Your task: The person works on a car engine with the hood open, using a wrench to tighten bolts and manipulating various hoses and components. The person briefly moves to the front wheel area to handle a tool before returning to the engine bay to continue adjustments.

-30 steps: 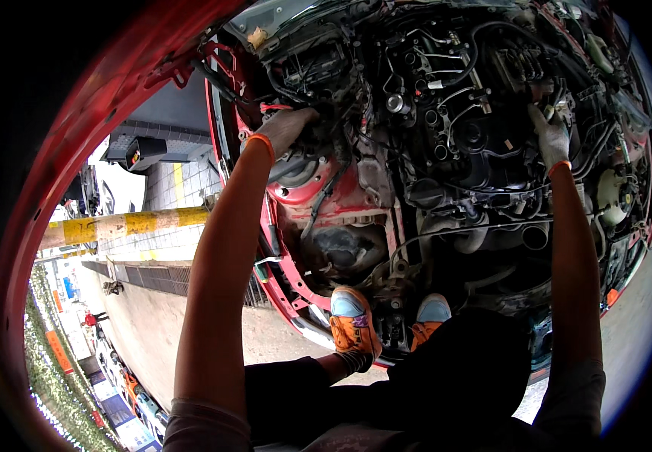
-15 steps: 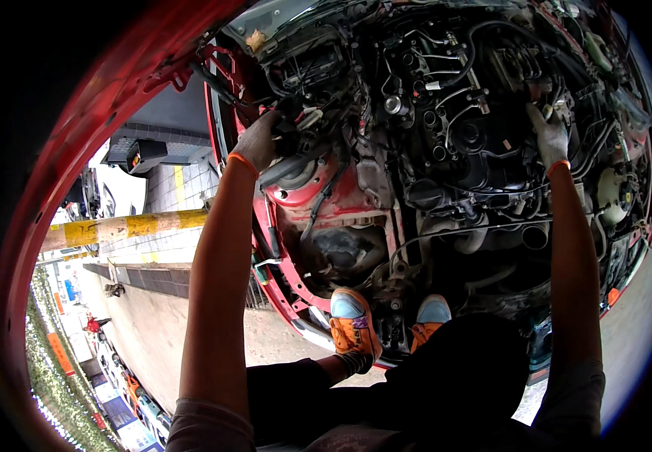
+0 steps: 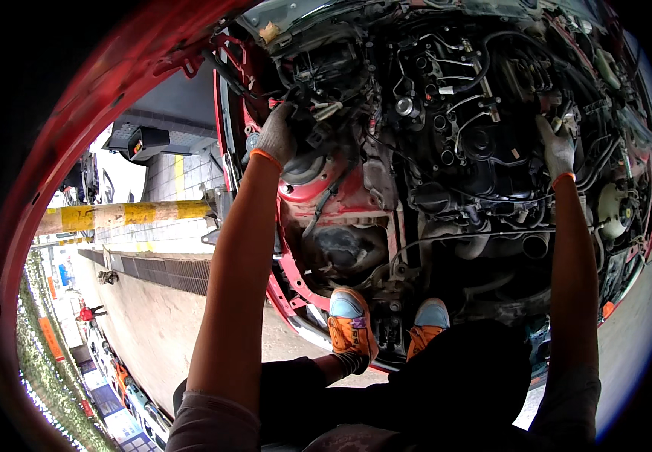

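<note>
My gloved left hand is at the upper left of the engine bay, its fingers curled in among black hoses and connectors, just above the red strut tower; its fingertips and what they hold are hidden. My gloved right hand is at the right side of the engine, touching the metal fittings beside the intake; its fingertips are partly hidden among the parts, so I cannot make out a grip. Between my hands are metal fuel lines and a silver cylindrical cap.
My orange sneakers rest at the front of the bay. A pale reservoir is at right. The raised red hood edge curves along the left. Beyond are a yellow striped pole, a floor grate and a distant person in red.
My left hand drew back leftward from deeper among the hoses, then shifted slightly right and up with the view. My right hand stays at the same engine parts. The whole view has shifted slightly.
</note>
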A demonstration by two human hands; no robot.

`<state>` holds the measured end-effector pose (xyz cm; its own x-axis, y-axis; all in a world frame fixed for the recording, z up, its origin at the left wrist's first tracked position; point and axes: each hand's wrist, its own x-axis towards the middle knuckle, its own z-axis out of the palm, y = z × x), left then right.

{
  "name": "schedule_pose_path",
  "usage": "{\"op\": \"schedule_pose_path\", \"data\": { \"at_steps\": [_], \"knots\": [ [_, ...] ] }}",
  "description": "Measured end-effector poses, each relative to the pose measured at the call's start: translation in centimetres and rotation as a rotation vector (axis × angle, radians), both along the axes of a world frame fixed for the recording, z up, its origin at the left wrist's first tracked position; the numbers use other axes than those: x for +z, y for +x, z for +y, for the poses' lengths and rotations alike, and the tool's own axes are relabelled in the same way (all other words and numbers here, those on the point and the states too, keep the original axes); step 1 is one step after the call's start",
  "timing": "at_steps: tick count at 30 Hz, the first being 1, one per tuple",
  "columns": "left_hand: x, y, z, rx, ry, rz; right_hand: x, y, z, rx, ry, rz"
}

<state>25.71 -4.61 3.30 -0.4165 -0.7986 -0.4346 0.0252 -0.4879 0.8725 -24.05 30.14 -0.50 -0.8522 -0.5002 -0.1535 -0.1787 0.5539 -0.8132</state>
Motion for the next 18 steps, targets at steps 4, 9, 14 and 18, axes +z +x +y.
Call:
{"op": "schedule_pose_path", "data": {
  "at_steps": [4, 9, 14, 18],
  "knots": [
    [0.1, 2.6, -1.5, -0.118, -0.306, -0.143, 0.2, 0.6, -0.6, -0.006, 0.013, 0.031],
    [2.7, 4.7, -0.6, -0.192, -0.688, -0.486, -1.7, -1.2, 0.1, -0.010, -0.021, -0.019],
    [8.1, -2.6, 3.8, 0.098, -0.080, 0.271, -3.1, -3.2, 2.0, -0.059, 0.011, 0.063],
    [8.6, -8.8, 9.1, -0.237, -0.722, -0.330, -1.3, -0.8, 0.0, -0.024, 0.021, -0.025]
  ]
}}
